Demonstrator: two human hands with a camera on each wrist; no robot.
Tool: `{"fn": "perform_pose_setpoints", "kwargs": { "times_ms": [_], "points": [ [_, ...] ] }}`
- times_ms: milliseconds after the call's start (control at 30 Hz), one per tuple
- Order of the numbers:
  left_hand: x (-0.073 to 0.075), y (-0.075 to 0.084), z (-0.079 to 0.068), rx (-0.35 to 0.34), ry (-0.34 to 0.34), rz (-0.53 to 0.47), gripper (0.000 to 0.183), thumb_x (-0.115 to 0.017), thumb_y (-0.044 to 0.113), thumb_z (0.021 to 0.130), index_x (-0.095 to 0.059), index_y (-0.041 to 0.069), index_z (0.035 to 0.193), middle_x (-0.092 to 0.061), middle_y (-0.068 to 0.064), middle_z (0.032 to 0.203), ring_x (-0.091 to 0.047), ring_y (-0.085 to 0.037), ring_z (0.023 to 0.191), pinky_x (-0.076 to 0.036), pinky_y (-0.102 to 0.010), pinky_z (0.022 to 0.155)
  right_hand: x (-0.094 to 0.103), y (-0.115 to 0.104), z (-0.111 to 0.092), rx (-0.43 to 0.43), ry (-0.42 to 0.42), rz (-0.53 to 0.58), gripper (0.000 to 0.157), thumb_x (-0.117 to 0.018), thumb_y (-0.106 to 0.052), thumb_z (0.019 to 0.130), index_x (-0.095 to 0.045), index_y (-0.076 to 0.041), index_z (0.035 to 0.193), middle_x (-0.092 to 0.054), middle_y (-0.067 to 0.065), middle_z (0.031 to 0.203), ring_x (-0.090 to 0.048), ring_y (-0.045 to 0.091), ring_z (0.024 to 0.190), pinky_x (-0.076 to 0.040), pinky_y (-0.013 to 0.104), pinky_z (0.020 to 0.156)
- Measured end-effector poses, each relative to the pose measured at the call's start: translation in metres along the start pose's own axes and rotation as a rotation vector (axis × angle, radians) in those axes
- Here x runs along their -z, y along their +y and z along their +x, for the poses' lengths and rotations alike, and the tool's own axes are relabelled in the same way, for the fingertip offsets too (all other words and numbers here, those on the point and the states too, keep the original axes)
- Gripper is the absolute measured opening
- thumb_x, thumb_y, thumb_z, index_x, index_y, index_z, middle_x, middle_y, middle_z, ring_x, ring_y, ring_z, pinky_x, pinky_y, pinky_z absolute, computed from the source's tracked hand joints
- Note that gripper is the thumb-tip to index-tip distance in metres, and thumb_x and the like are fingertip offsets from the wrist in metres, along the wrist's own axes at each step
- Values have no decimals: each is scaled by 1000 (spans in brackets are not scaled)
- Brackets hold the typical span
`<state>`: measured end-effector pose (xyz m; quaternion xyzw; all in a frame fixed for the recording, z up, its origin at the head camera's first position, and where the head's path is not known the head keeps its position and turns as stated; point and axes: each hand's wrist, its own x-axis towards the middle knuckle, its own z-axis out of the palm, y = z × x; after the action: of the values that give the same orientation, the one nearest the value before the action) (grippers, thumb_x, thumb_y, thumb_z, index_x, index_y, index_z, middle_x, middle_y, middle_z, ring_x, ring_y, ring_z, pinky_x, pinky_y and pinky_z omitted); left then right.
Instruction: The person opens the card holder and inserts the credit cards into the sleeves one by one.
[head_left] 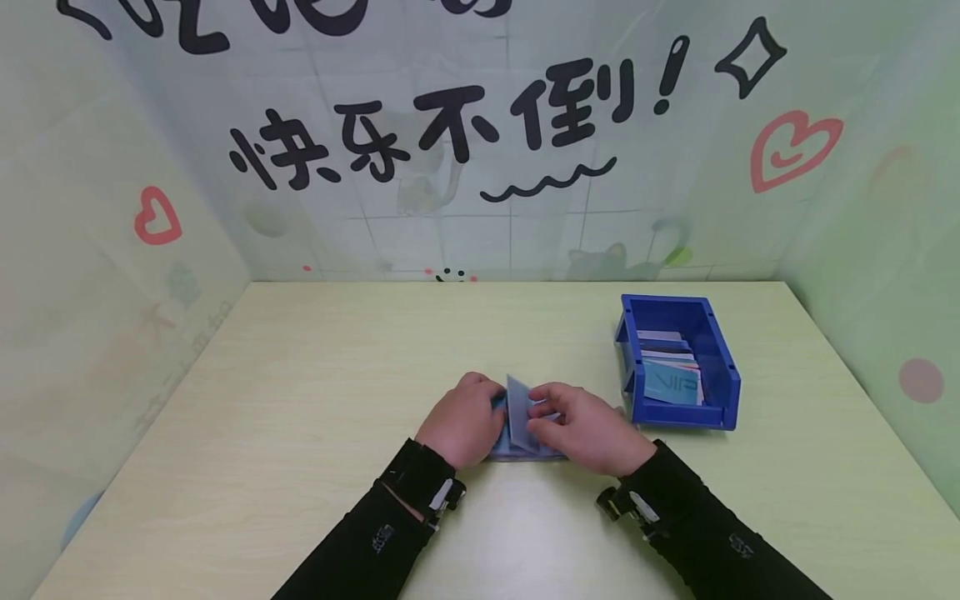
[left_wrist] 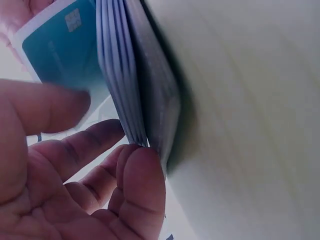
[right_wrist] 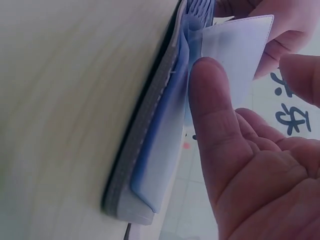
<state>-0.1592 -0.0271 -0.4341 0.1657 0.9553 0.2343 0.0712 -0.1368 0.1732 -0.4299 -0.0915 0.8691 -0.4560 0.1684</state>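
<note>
A card holder (head_left: 527,455) with clear sleeves lies open on the table, one sleeve page (head_left: 521,412) standing up from it. My left hand (head_left: 467,421) holds the holder's left side; in the left wrist view its fingertips rest at the lower edge of the stacked sleeves (left_wrist: 120,75), thumb apart. A teal card (left_wrist: 65,50) with a chip shows in the raised page. My right hand (head_left: 592,429) is at the page's right, its thumb (right_wrist: 212,100) straight against or just in front of the sleeve, other fingers spread loosely. Whether that thumb touches is unclear.
A blue bin (head_left: 678,312) holding several cards (head_left: 670,382) stands to the right, just beyond my right hand. The pale wooden table (head_left: 337,358) is bounded by printed cloth walls (head_left: 420,233) at the back and both sides.
</note>
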Motion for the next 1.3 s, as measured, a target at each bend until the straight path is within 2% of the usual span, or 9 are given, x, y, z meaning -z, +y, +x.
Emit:
{"fn": "perform_pose_setpoints", "kwargs": {
  "times_ms": [300,533,633,767,900,967,1033,1133,1300],
  "points": [
    [0,-2,2,26,37,-86,43,-46,24,112,-59,3,147,-65,-17,141,-64,-31,130,-52,-49,109,-3,3,-2,80,-34,-63,42,-66,-15,104,-59,-2,143,-69,14,138,-72,25,112,-60,40,95],
    [0,-3,1,45,16,-107,56,-75,33,98,-61,8,146,-62,-18,141,-64,-26,113,-55,-44,100,-5,4,-2,120,-44,-172,35,-68,-18,102,-65,-12,137,-72,5,127,-66,15,91,-56,28,75],
    [-1,-4,0,35,5,-82,48,-79,28,95,-69,10,138,-61,-18,141,-66,-26,115,-56,-43,100,0,1,-4,148,53,-122,28,-66,-19,104,-69,-11,130,-74,5,118,-64,16,89,-54,27,72],
    [0,-5,0,40,2,-49,41,-78,24,94,-73,10,133,-61,-17,142,-66,-27,117,-56,-43,100,26,-3,-11,178,304,-26,18,-64,-16,105,-73,-7,118,-75,9,106,-61,21,86,-52,25,71],
    [0,-5,1,48,-2,-29,40,-77,21,94,-73,9,132,-61,-17,142,-66,-26,113,-57,-41,97,65,1,-22,121,580,-110,20,-59,-16,107,-71,-2,116,-73,15,102,-62,26,85,-51,28,68],
    [0,-5,2,45,-2,-23,40,-77,20,94,-74,8,132,-62,-16,142,-67,-25,112,-57,-40,96,83,9,-26,38,642,-200,26,-56,-17,108,-68,1,122,-72,20,109,-64,32,91,-56,36,75],
    [0,-5,2,43,-3,-21,39,-77,19,94,-74,8,132,-62,-16,142,-67,-25,111,-57,-40,96,96,18,-26,-57,615,-292,32,-54,-16,108,-65,3,131,-69,26,120,-65,40,103,-59,49,86],
    [0,-5,2,46,-4,-18,39,-77,19,94,-74,8,131,-63,-16,141,-67,-24,112,-57,-40,97,106,33,-20,-162,481,-397,43,-51,-14,107,-56,7,144,-58,34,138,-58,51,123,-51,65,102],
    [2,-5,1,51,-10,-30,39,-76,19,94,-74,7,132,-62,-16,142,-67,-25,110,-58,-40,96,101,49,-7,-215,349,-532,50,-57,-12,102,-51,10,147,-47,43,146,-48,61,134,-46,71,105]
  ]
}}
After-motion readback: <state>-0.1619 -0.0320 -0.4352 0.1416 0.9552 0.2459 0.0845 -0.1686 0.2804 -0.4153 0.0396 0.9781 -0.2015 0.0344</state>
